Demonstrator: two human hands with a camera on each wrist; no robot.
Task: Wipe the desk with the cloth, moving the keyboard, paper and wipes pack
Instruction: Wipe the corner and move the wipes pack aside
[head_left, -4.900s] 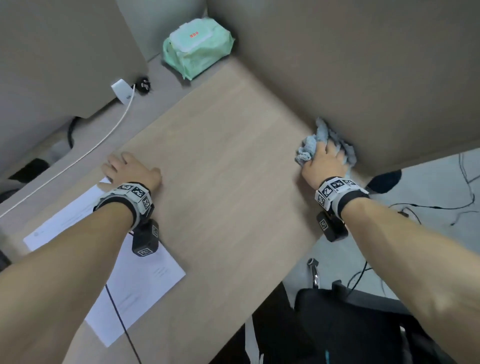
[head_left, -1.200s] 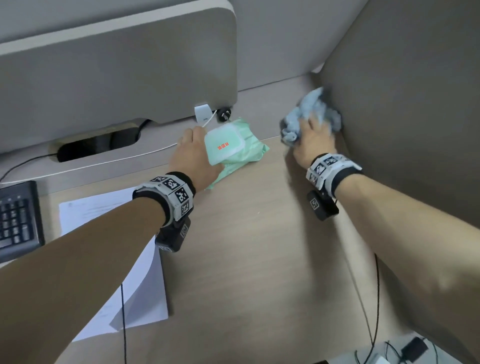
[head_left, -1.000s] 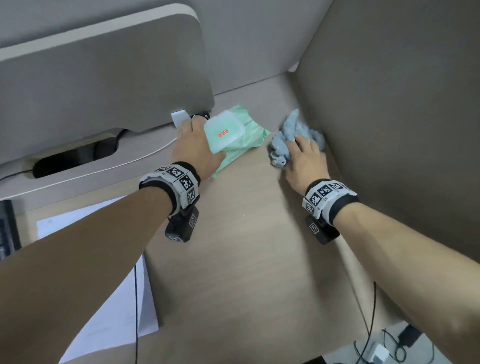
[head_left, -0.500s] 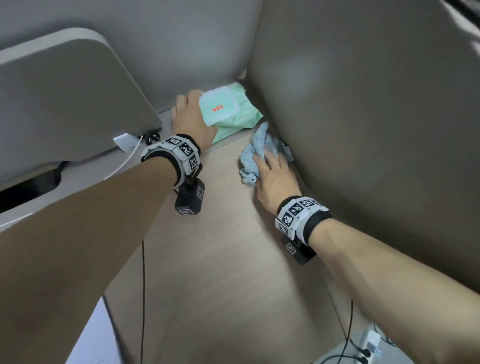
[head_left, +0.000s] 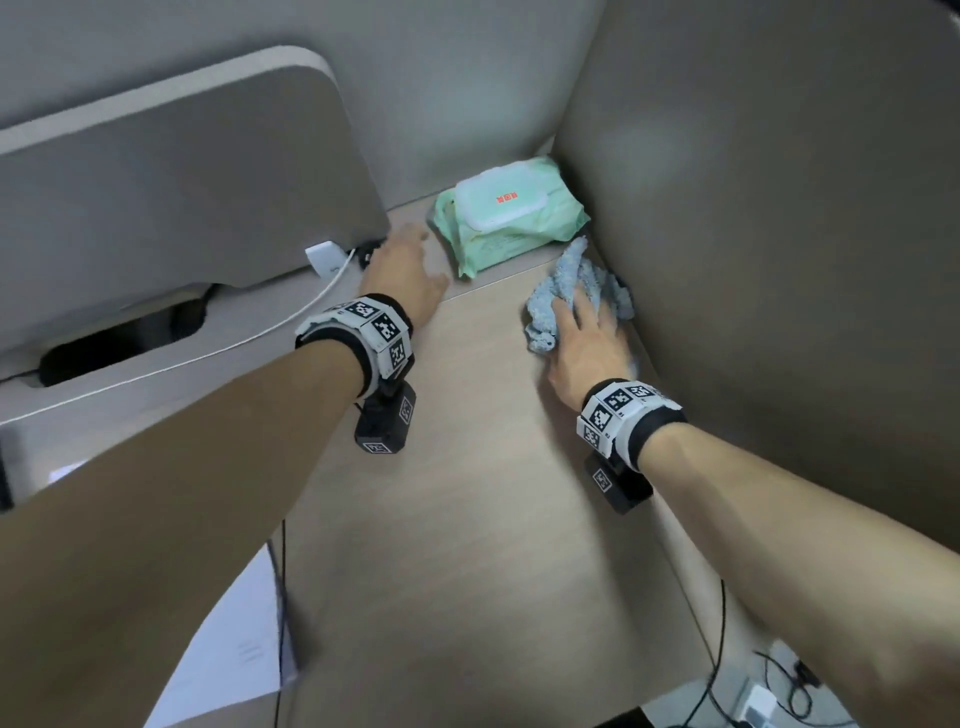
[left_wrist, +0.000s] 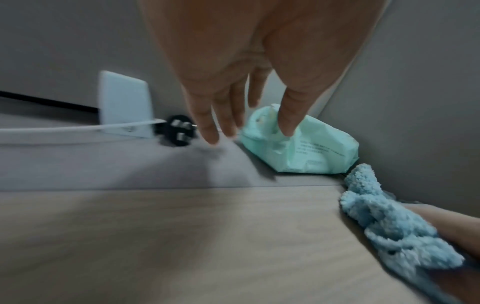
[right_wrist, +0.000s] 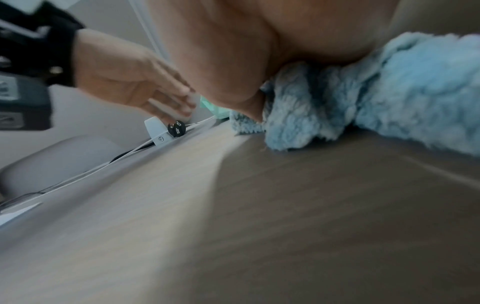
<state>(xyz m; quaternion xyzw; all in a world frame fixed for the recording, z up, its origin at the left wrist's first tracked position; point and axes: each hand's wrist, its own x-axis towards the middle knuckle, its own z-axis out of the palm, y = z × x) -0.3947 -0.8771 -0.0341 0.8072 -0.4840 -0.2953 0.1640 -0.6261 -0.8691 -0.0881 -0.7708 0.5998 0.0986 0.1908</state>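
The mint-green wipes pack (head_left: 511, 221) (left_wrist: 303, 148) lies in the far corner of the desk, against the back wall and the right partition. My left hand (head_left: 402, 275) (left_wrist: 241, 123) hovers just left of it with straight fingers, holding nothing and apart from the pack. My right hand (head_left: 587, 338) presses flat on the fluffy light-blue cloth (head_left: 571, 291) (left_wrist: 394, 224) (right_wrist: 389, 98), which is bunched on the wood desk (head_left: 467, 493) beside the right partition, just in front of the pack. A sheet of paper (head_left: 234, 654) shows at the lower left under my left forearm. No keyboard is in view.
A white adapter (head_left: 324, 257) (left_wrist: 124, 105) with a white cable and a black plug (left_wrist: 178, 132) (right_wrist: 176, 128) sit on the grey back ledge left of my left hand. A grey screen panel (head_left: 171, 171) stands behind. The right partition (head_left: 779, 208) walls the desk. Cables (head_left: 779, 686) lie on the floor.
My left hand has let go of the wipes pack, left in the far corner, and drawn back to the left. My right hand has slid the cloth nearer along the partition.
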